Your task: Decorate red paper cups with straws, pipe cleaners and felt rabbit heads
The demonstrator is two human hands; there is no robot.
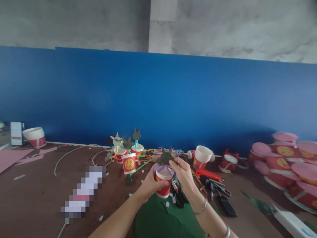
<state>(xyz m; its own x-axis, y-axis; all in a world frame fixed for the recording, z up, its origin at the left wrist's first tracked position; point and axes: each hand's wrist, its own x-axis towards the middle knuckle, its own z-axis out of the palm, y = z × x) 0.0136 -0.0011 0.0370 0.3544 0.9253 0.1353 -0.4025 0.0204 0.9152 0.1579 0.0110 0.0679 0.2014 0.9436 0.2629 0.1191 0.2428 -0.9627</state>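
My left hand point(148, 185) is wrapped round a red and white paper cup point(163, 191), held upright just above the table. Purple pipe cleaners point(169, 171) rise from the cup's rim. On top of them sits a dark green paper animal head point(165, 158) with pointed ears. The thumb and fingers of my right hand point(183, 172) pinch the right edge of this paper head; their exact grip is partly hidden. Behind to the left stand cups with similar heads on pipe cleaners, including a dark one point(136, 135) and a paler one point(116, 140). Another red cup point(129, 164) is tilted in front of them.
Green paper point(160, 218) lies below my hands, with black-handled scissors point(182, 200) and paper scraps. A red-handled tool point(208, 174) and stacked white cups point(201, 157) are to the right. Pink-topped cups point(282, 162) crowd the far right. A blue partition point(158, 99) closes the back.
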